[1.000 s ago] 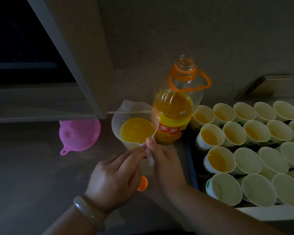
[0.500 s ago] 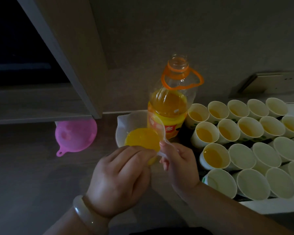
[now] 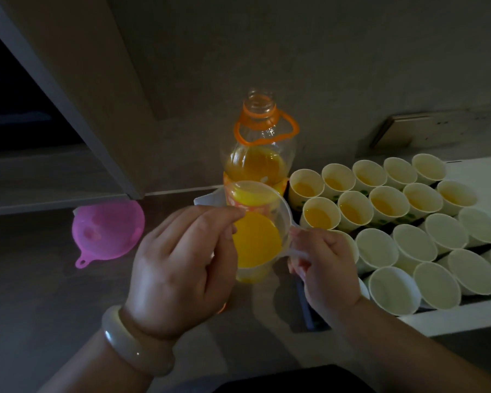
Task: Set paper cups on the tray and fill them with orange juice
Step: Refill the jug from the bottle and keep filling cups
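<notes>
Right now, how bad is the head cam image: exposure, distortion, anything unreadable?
Head view: heavily underexposed, with the counter and wall near black; only the juice in the measuring cup and bottle reads bright. Wide-angle bending shows on the cabinet edge at left. The bottle label is unreadable behind the cup. Left hand and right hand are dim with soft edges. Juice levels in the far paper cups are hard to judge.

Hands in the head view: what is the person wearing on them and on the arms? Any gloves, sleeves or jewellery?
Both hands are bare, with no gloves. The left hand has a smooth, pale, glossy bangle round its wrist, thick and rounded. The right hand shows no rings, watch or band. Both forearms are uncovered as far as the picture reaches, so no sleeves show.
</notes>
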### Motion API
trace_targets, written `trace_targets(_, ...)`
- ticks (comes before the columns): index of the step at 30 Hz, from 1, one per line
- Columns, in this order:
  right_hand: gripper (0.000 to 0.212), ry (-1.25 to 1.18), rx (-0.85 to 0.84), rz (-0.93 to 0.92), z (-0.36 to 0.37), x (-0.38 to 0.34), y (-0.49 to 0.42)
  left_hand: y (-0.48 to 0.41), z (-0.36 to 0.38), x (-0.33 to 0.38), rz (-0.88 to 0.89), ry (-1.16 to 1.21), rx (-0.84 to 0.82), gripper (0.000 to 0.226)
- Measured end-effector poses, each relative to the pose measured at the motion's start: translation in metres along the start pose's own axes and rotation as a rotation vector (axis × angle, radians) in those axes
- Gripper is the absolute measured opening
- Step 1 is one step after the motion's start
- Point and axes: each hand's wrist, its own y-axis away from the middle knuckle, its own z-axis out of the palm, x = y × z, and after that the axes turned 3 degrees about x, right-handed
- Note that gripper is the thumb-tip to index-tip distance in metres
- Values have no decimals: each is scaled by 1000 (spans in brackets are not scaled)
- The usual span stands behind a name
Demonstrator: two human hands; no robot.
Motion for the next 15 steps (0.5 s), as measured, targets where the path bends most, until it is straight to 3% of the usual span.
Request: trace_targets(15,38,-93,-32,58,-79,-50,-26,-41,34,40,-75,-154,94,18)
